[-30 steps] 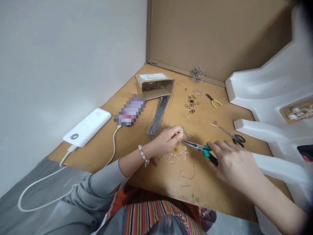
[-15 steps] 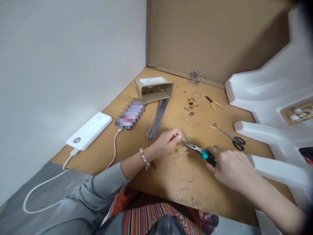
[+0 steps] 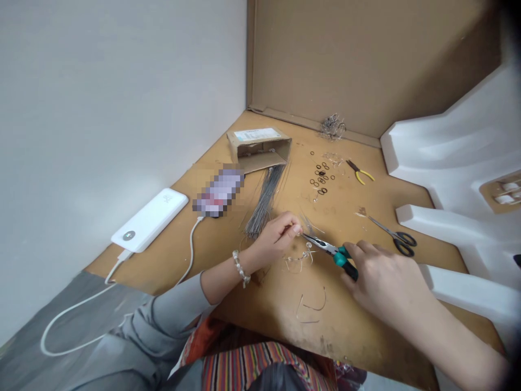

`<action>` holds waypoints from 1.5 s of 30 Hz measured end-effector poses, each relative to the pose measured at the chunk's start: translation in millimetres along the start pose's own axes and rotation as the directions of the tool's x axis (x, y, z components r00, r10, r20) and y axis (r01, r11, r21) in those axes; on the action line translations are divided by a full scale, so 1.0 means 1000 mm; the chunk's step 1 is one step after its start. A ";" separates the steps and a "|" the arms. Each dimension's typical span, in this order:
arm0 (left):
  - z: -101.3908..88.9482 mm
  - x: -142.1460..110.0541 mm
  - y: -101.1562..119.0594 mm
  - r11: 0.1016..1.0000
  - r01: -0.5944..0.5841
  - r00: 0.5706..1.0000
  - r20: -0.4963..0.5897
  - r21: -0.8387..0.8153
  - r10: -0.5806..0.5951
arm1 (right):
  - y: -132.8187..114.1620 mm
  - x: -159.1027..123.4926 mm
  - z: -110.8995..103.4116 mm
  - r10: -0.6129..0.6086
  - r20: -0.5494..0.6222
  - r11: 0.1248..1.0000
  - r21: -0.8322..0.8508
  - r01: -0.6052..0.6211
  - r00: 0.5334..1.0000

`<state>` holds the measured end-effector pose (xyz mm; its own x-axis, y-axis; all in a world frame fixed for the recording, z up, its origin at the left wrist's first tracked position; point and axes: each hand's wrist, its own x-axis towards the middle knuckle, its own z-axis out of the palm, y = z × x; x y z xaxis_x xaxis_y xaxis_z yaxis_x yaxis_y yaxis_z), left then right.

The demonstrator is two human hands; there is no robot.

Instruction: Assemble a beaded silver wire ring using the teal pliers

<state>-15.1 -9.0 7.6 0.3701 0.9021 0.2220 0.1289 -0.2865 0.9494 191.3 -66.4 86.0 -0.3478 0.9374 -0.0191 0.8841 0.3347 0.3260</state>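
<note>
My left hand (image 3: 283, 233), wearing a beaded bracelet (image 3: 240, 269), is closed in a pinch on a thin wire, most of it hidden by the fingers. The needle-nose pliers (image 3: 331, 251), with green and black handles, are gripped in my right hand (image 3: 380, 274). Their narrow jaws point left and meet my left fingertips; whether the tips are fully closed is too small to tell. Just below the jaws is a wire with clear beads (image 3: 301, 256); I cannot tell whether it hangs or lies on the table. Several bent wire pieces (image 3: 313, 307) lie nearer me.
Behind my left hand lie a bundle of straight wires (image 3: 262, 209) and an open cardboard box (image 3: 260, 157). Dark rings (image 3: 321, 176), yellow-handled pliers (image 3: 360, 171), scissors (image 3: 394, 236) and tangled wire (image 3: 332, 126) are farther back. A phone (image 3: 220, 193) and white power bank (image 3: 150, 220) sit left.
The view has shifted slightly, so background things appear a little farther right. Both hands and the pliers keep nearly the same position, with the plier tips still at my left fingers.
</note>
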 end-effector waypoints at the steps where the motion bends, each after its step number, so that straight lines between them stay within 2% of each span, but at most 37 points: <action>1: 0.000 0.000 0.001 1.000 -0.019 1.000 -0.005 0.015 0.019 | -0.001 0.000 0.000 0.003 0.004 1.000 0.010 -0.003 1.000; 4: -0.001 0.001 0.002 0.999 -0.043 0.999 -0.006 0.010 0.043 | -0.003 -0.001 0.001 0.008 0.007 0.999 0.040 -0.008 1.000; 10: -0.004 0.000 0.007 0.996 0.031 0.999 0.035 -0.084 -0.028 | 0.001 -0.010 -0.001 0.018 -0.025 1.000 0.023 -0.018 1.000; 16: -0.003 -0.002 0.007 0.987 0.038 0.994 0.104 -0.153 -0.022 | -0.001 -0.015 -0.001 0.009 -0.049 0.999 0.036 -0.007 0.999; 23: -0.003 -0.004 0.007 0.947 0.062 0.984 0.180 -0.316 -0.005 | 0.001 -0.027 -0.002 0.013 -0.005 0.999 0.043 -0.013 1.000; 28: -0.003 -0.005 0.011 0.978 -0.001 0.983 0.181 -0.208 0.039 | 0.001 -0.034 -0.001 -0.003 -0.076 0.998 0.062 0.007 0.997; 32: -0.004 -0.004 0.010 0.994 -0.049 0.992 0.109 -0.101 0.060 | 0.003 -0.040 -0.003 0.016 -0.150 1.000 0.018 -0.014 0.989; 34: -0.005 -0.003 0.007 0.988 -0.005 0.995 0.094 -0.155 0.020 | 0.008 -0.041 -0.001 0.026 -0.177 1.000 0.011 -0.025 0.984; 36: -0.006 -0.002 0.005 0.952 0.066 0.989 0.143 -0.298 -0.024 | 0.015 -0.040 0.003 0.042 -0.181 0.999 0.014 -0.040 0.983; 40: -0.008 0.000 0.002 0.820 0.206 0.950 0.310 -0.533 -0.037 | 0.027 -0.033 0.010 0.046 -0.076 0.996 0.082 -0.039 0.996; 45: -0.009 0.000 0.002 0.762 0.283 0.924 0.379 -0.582 -0.054 | 0.024 -0.029 0.005 -0.054 0.103 0.951 0.309 0.019 0.993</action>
<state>-22.9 -6.6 11.1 0.6832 0.7269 0.0698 -0.3324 0.2245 0.9160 224.2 -85.0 89.3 -0.3605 0.9231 -0.1341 0.9305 0.3659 0.0175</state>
